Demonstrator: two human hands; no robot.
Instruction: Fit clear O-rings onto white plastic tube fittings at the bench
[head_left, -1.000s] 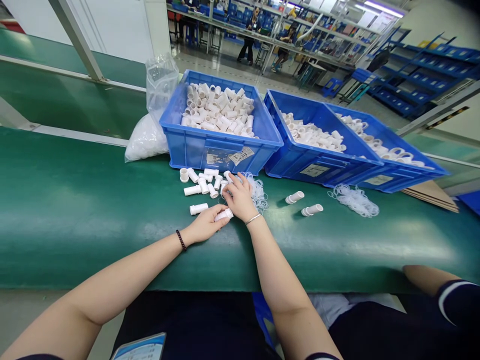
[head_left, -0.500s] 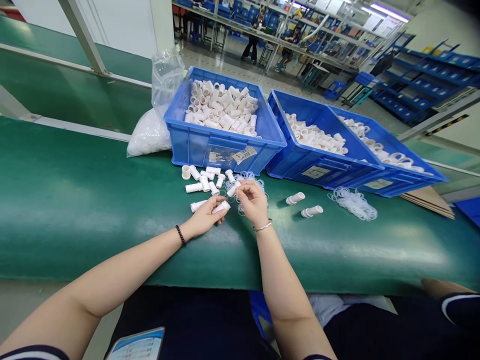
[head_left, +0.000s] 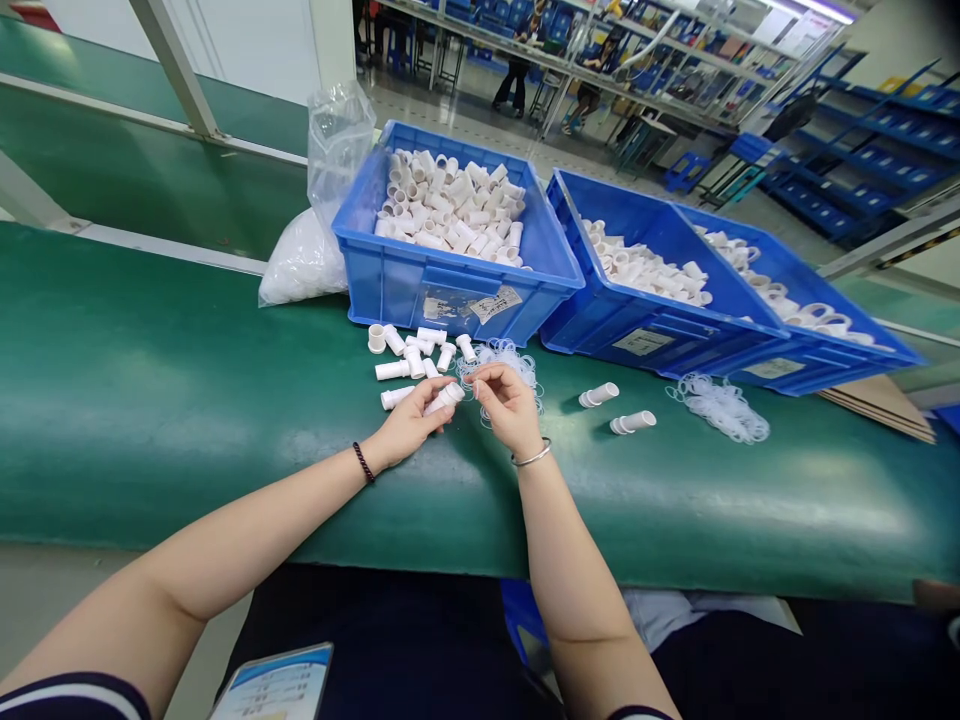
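Note:
My left hand (head_left: 411,420) is closed around a white plastic pipe fitting (head_left: 445,399), its collared end pointing up and to the right. Close beside that end, my right hand (head_left: 508,405) has thumb and fingertips pinched together; whatever is between them is too small to make out. Under and behind the right hand lies a pile of thin clear rings (head_left: 504,354). Several loose white fittings (head_left: 392,370) lie just beyond my left hand. To the right of my right hand, two white fittings with collars (head_left: 632,422) rest apart from the others on the green tabletop (head_left: 225,410).
A blue bin (head_left: 457,275) full of white fittings stands behind the work area, with two more blue bins (head_left: 645,320) to its right. A clear plastic bag (head_left: 304,262) leans at the left. Another ring pile (head_left: 720,408) and flat cardboard (head_left: 881,405) lie at the right.
The white piece at my right fingertips no longer shows there. My left hand has raised its fitting slightly, bringing the collared end closer to the right fingertips. The view has shifted a little.

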